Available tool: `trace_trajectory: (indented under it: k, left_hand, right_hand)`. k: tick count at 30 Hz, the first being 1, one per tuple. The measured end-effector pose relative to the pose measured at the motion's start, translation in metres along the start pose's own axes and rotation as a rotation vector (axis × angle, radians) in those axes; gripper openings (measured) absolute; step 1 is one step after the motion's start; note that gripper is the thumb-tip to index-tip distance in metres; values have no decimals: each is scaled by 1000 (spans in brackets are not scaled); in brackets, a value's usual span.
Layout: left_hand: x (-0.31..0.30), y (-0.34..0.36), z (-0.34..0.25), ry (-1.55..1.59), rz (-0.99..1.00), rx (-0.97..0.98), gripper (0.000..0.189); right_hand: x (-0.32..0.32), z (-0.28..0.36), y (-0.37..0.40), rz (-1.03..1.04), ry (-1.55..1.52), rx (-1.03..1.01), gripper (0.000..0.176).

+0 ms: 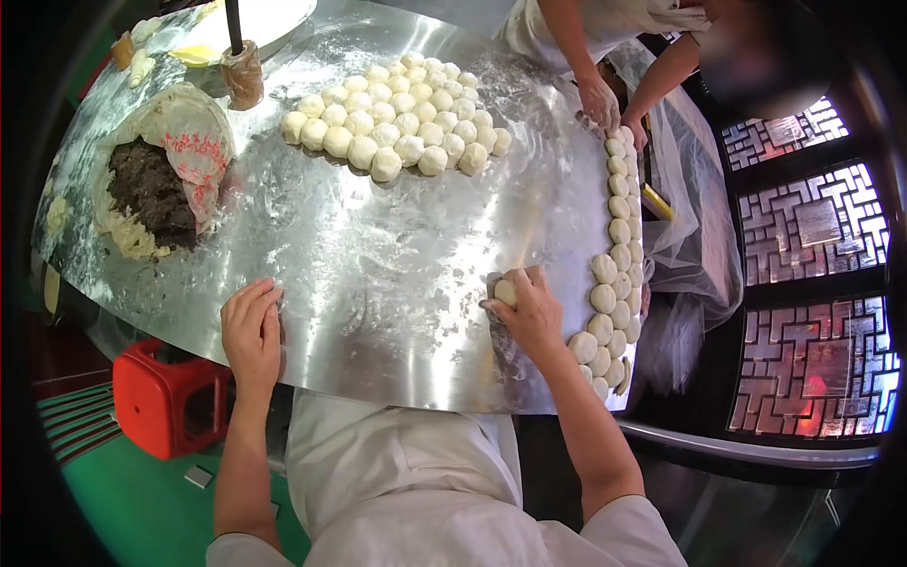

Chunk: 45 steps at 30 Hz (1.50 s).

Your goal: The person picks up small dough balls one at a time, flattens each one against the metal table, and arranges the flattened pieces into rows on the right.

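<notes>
Just off centre towards three o'clock, our right hand [537, 317] curls its fingers around a smooth, pale dough ball [505, 293] on the floured, shiny metal table [364, 345]; our left hand [249, 326] lies towards half past eight, fingers extended. We see round balls [385, 136] towards eleven, flattened discs [619, 231] towards three, and crumbly dark filling [151, 194] towards ten, its wrapper [200, 115] bearing red lettering [200, 168] too blurred to read.

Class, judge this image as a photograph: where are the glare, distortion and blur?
Head view: pale glare streaks the metal table; head view: the table's near edge bows and the picture's corners go dark; head view: the co-worker's head is blurred, while the dough balls and right hand look fairly clear.
</notes>
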<state>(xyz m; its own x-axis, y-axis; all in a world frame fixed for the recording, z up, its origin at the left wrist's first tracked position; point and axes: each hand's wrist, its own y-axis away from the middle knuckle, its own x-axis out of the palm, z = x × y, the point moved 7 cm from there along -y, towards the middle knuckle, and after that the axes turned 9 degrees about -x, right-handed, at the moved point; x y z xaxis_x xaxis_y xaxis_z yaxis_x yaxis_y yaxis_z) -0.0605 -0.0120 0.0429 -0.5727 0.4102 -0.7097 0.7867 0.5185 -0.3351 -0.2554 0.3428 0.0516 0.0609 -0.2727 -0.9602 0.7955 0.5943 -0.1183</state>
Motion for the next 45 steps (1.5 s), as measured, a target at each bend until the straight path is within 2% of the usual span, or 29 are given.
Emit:
trace_trajectory:
  k: [2,4,6,7,9,12,15,17,18,20,21,23,24,28,30,34,38,40,41,43,45]
  left_hand:
    - [0,0,1,-3,2,0,20]
    - [1,0,2,-9,3,-14,20]
    - [1,1,1,-15,13,-13,20]
    - [1,1,1,-18,20,-10,20]
    - [2,1,2,-32,14,-10,20]
    - [3,4,4,-48,10,-9,21]
    - [3,-1,3,-42,5,12,21]
    - [2,5,4,-37,6,1,21]
    - [2,4,5,-24,4,-9,21]
    - [4,0,4,-2,8,-13,21]
    - [4,1,4,-6,10,-16,21]
    - [3,2,5,-13,21,-15,21]
    - [3,2,5,-22,27,-15,21]
    - [4,1,7,-53,48,-19,22]
    - [5,0,10,-52,53,-21,22]
    - [6,2,11,-18,55,-20,22]
    - [3,3,9,-33,31,-26,22]
    - [5,2,11,-30,26,3,22]
    - [8,1,10,-13,34,9,22]
    - [7,1,13,-48,29,-2,22]
    - [7,2,11,-52,22,13,22]
  right_hand:
    - [-19,11,-8,26,69,-40,47]
    - [-43,10,-25,-137,43,-75,46]
    - [-39,4,-44,-145,32,-94,48]
    - [-34,2,-52,-155,24,-115,50]
    - [21,-7,-57,-27,167,-76,72]
    - [37,-16,-63,-27,184,-25,74]
    - [34,-44,-59,-1,60,-25,73]
    - [13,-47,-30,4,-22,-84,58]
    - [9,-37,-12,10,-20,-77,58]
    - [4,-24,21,21,-399,122,40]
    - [1,-13,33,26,-397,127,40]
    - [-10,26,48,-14,-442,-175,39]
    - [-4,28,52,83,-423,-148,36]
    - [-1,39,34,93,-354,-116,42]
    - [0,59,11,-129,-64,-206,52]
    - [42,50,-6,-118,18,-178,62]
    - [15,32,37,-94,102,-273,59]
    - [17,13,70,175,-350,55,49]
    - [10,7,80,171,-337,70,49]
    - [-15,-5,91,-61,-418,78,44]
    - [-55,-25,86,-296,-144,-19,39]
